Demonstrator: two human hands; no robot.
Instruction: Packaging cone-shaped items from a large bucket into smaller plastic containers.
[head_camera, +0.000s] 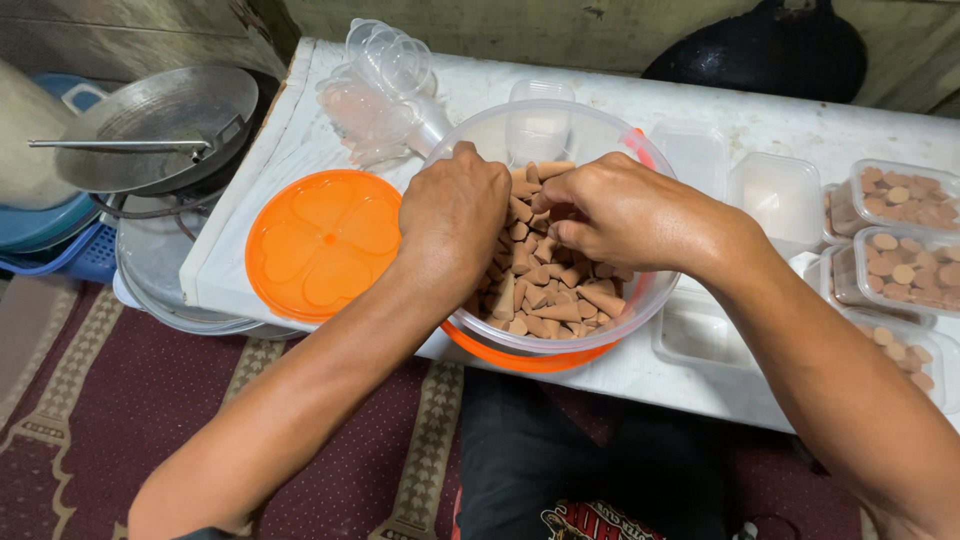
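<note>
1. The right hand (625, 210) is in the middle of the frame, inside the big clear bowl (480, 140). Its fingers are curled in and pinched together over the small brown cones (545, 290). You cannot tell how many cones it has.
2. The left hand (455, 205) is just beside it, also in the bowl. Its fingers are bent down into the cones, so you cannot tell if it holds any.
3. The cones fill the bottom of the bowl, which sits on an orange base in the middle of the white table (300, 130).
4. A round orange lid (320, 245) lies flat just left of the bowl.
5. A stack of clear cups (385, 75) lies at the top, behind the bowl.
6. Small clear boxes filled with cones (900, 200) sit at the right edge, with empty clear boxes (780, 195) between them and the bowl.
7. A metal pan (160, 125) is at the upper left.
</note>
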